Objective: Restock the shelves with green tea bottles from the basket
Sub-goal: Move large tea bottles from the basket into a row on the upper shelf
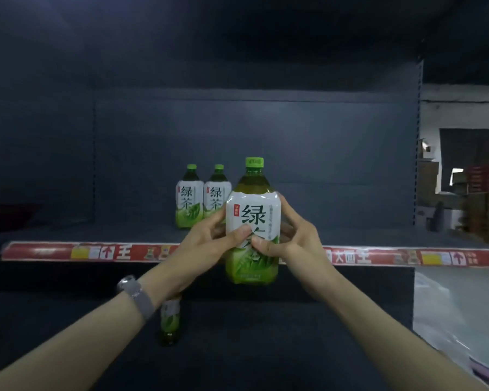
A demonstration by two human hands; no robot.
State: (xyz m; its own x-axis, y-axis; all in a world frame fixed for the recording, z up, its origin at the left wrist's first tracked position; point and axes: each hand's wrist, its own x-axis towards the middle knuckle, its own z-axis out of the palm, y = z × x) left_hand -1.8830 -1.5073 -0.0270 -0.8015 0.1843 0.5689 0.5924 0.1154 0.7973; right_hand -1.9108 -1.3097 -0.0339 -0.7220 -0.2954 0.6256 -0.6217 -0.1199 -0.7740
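- Head view: a green tea bottle is held in the air in front of the shelf, its base hanging below the red price strip on the shelf's front edge, so it is not yet set down
- Head view: the left hand clasps the bottle's left side and the right hand its right side; both sets of fingers curl round the label and the thumbs press on its front
- Head view: the bottle's long axis stands upright, green cap at the top, printed label facing the camera
- Head view: two matching bottles stand side by side further back on the shelf, left of the held one; another bottle shows on the level below, partly hidden by the left forearm; the basket is not in view
- Judgement: the step in hand is placing; the next move calls for lifting the base over the front edge, carrying the bottle in and setting it upright beside the standing pair, label forward, without knocking them
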